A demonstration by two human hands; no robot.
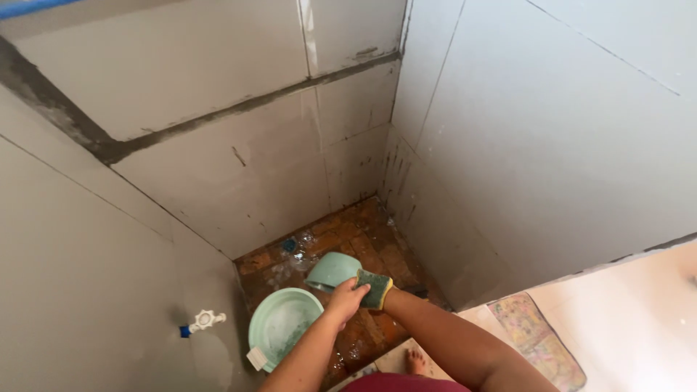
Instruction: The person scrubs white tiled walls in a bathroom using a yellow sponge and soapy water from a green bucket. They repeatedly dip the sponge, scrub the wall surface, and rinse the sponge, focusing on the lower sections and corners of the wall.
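Scrubbing goes best with the left hand [343, 299] keeping its closed grip on the green bowl [332, 271], tilted above the wet brick floor [363, 232], while the right hand [385, 294], closed around the sponge [375, 287], wipes its rim beside the basin [283, 323].

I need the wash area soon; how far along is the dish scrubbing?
Done: can't tell. In hand: the left hand tilts a green bowl while the right hand presses a sponge to it. Left: the basin holds sudsy water.
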